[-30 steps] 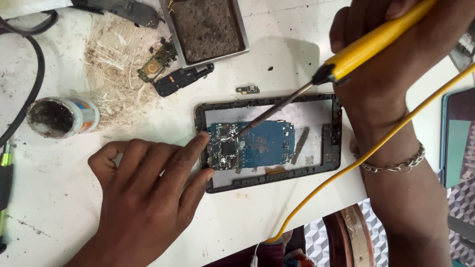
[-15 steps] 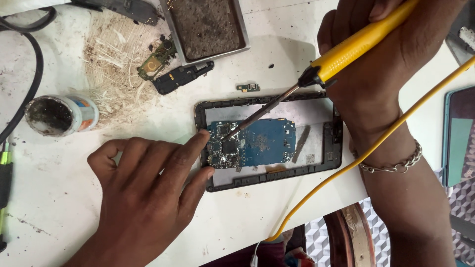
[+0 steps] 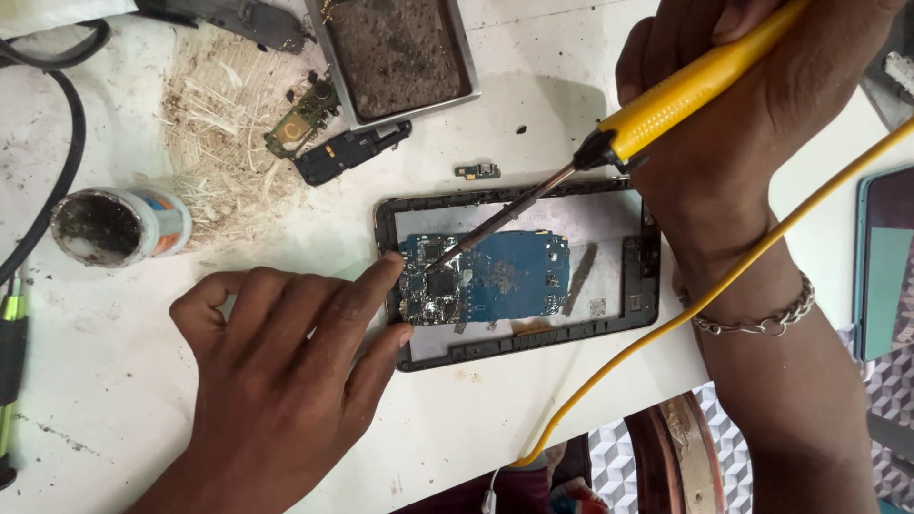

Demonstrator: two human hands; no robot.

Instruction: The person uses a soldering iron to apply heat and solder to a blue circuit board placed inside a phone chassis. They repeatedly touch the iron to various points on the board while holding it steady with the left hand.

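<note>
An opened phone frame (image 3: 533,345) lies on the white worktable with a blue circuit board (image 3: 509,276) inside it. My left hand (image 3: 286,371) rests flat on the table, its fingertips pressing the frame's left edge and the board's corner. My right hand (image 3: 733,124) grips a yellow-handled soldering iron (image 3: 666,100). The iron's dark tip touches the board's upper left part, near the small chips. A yellow cord (image 3: 666,333) runs from the iron past my wrist and off the table's front edge.
A small open tin of dark paste (image 3: 119,227) stands at the left. A metal tray with a brown sponge (image 3: 395,52) sits at the back, beside loose board parts (image 3: 328,133) and wood shavings. A black cable (image 3: 57,181) curves at the far left; another device (image 3: 885,257) lies at the right.
The soldering iron's tip has slid left along the board toward my left fingertips, and my right hand has shifted left with it. My left hand has stayed in place.
</note>
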